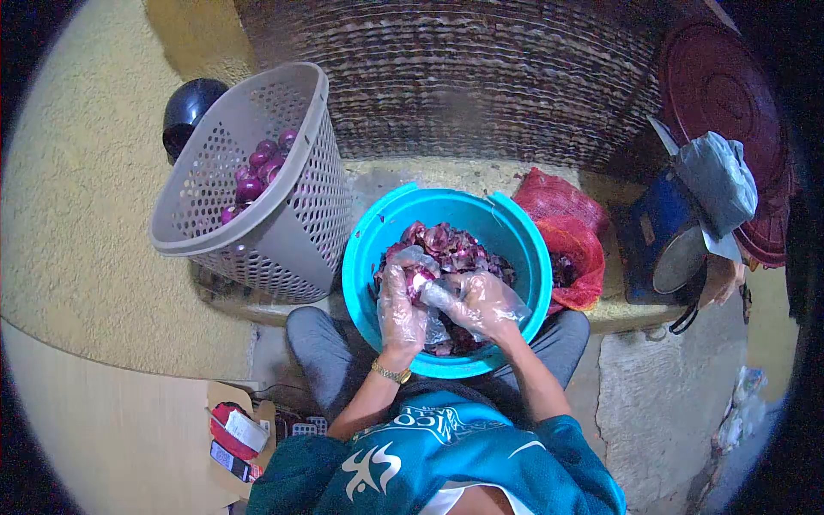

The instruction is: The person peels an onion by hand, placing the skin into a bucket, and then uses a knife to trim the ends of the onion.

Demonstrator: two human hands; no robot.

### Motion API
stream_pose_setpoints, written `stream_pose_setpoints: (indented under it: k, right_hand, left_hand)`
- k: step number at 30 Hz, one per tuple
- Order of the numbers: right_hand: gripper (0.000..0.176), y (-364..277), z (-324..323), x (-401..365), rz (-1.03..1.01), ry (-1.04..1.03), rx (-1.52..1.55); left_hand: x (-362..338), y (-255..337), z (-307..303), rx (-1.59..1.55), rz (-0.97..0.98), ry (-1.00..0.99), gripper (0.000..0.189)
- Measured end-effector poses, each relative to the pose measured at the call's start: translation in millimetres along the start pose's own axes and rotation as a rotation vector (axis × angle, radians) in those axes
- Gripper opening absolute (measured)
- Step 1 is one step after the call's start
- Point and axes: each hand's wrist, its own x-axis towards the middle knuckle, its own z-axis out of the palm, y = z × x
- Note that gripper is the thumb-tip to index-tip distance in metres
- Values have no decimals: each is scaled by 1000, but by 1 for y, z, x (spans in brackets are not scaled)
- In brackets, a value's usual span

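Note:
My left hand (400, 316), in a clear plastic glove, is closed around a red onion (419, 282) whose pale, partly bared side faces right. My right hand (486, 305), gloved the same way, reaches in against the onion with its fingers drawn together. What those fingers pinch is hidden by the crumpled plastic. Both hands are over a turquoise tub (540, 292) set between my knees. Below and behind the hands lies a heap of dark purple onion skins (455, 245) in the tub.
A tall grey perforated basket (319, 159) with several red onions (256, 174) stands to the left. At the tub's right sits a red mesh sack (562, 206). Further right are a blue container (657, 227) and a large dark red lid (717, 94). A table (112, 403) lies at lower left.

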Motion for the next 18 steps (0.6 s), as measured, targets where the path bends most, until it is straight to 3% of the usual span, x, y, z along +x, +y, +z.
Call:
stream_pose_setpoints:
  k: [3, 5, 14, 18]
  right_hand:
    - [48, 1, -2, 1, 8, -66, 45]
    - [48, 3, -3, 2, 10, -73, 45]
    - [50, 14, -3, -6, -114, -114, -133]
    - [49, 17, -6, -11, -180, -26, -157]
  left_hand:
    - [-1, 3, 3, 194, 112, -57, 42]
    - [-3, 8, 8, -119, -107, -11, 43]
    - [2, 12, 5, -140, -209, 45, 49]
    - [6, 15, 1, -179, -234, 63, 55]
